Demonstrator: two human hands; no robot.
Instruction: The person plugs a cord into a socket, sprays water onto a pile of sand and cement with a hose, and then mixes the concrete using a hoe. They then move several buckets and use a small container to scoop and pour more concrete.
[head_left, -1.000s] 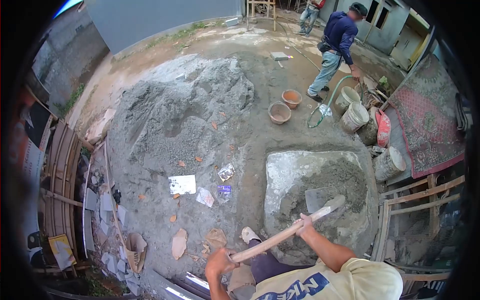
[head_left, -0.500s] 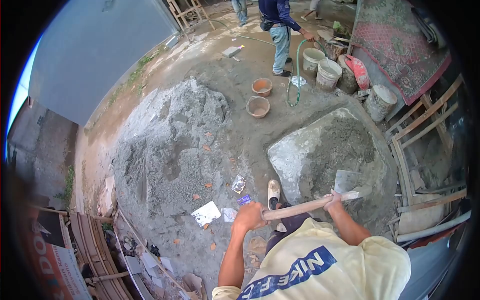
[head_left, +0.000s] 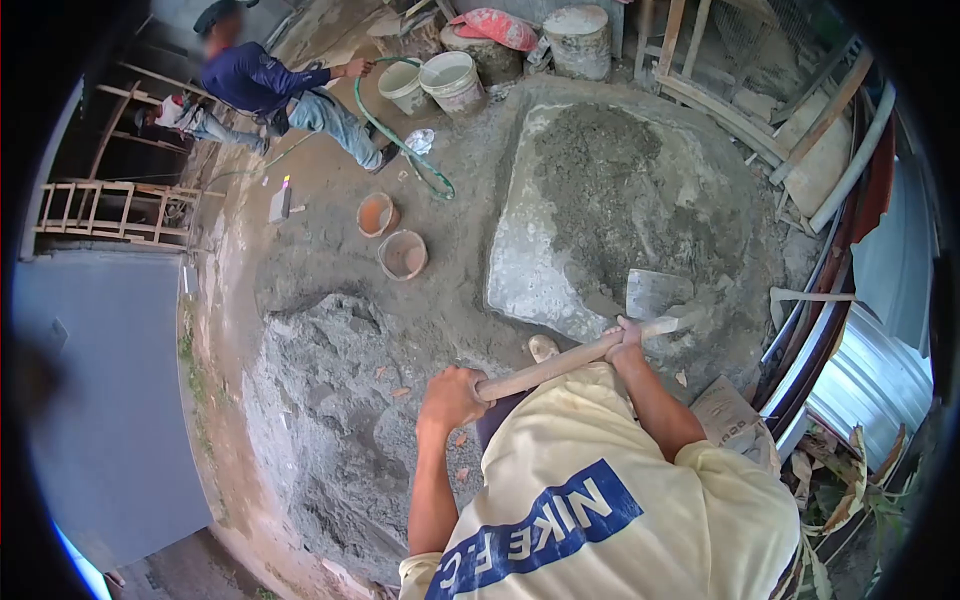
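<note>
My left hand (head_left: 454, 400) is wrapped round the upper end of a wooden handle (head_left: 545, 370). Further down the same handle my right hand (head_left: 624, 340) grips it, close to the metal blade (head_left: 658, 293). The blade lies at the near edge of wet grey mortar (head_left: 610, 170), which is spread over a pale slab (head_left: 525, 270). Part of a shoe (head_left: 543, 347) shows beneath the handle.
A grey sand pile (head_left: 335, 400) rises at left. Two small buckets (head_left: 377, 214) (head_left: 403, 255) stand beyond it. A person (head_left: 262, 85) holds a green hose (head_left: 405, 150) near white buckets (head_left: 453, 82). Wooden frames (head_left: 725, 115) and metal sheets (head_left: 870, 375) line the right.
The view has turned to the right, so the mortar sits nearer the middle and the sand pile lower. Both hands still hold the handle, and more of the metal sheets shows.
</note>
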